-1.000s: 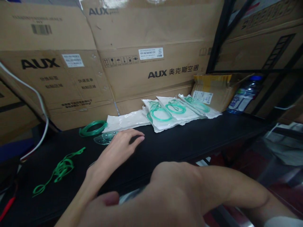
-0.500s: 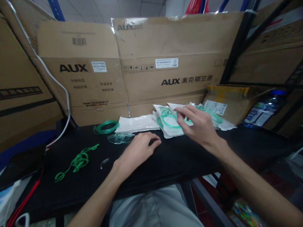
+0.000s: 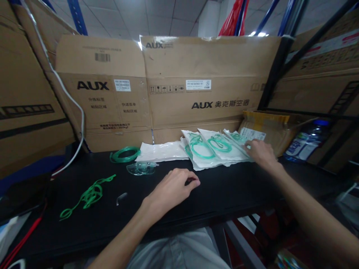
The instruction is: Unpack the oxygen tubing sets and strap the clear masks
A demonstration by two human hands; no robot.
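Observation:
My right hand point(image 3: 261, 152) is at the rightmost clear-and-white packet point(image 3: 237, 137), its fingertips pinched at the packet's right edge. Green tubing shows inside this packet. Two more packets of coiled green tubing, a middle packet point(image 3: 220, 144) and a left packet point(image 3: 200, 149), overlap beside it. My left hand point(image 3: 175, 185) rests on the black table, loosely curled and holding nothing, with a gap between thumb and fingers. Behind it, to the left, lie a clear plastic mask point(image 3: 141, 168) and a flat white packet point(image 3: 164, 151).
On the left are a coil of green tubing point(image 3: 125, 154), a tangled green cord point(image 3: 92, 194) and a small clear piece point(image 3: 121, 198). Cardboard point(image 3: 168, 112) stands along the back. A blue-capped bottle point(image 3: 305, 144) and an opened carton point(image 3: 263, 127) stand at the right.
My right hand has moved right, from above the middle packets to the rightmost packet's edge. My left hand stays on the table. The view has tilted up slightly.

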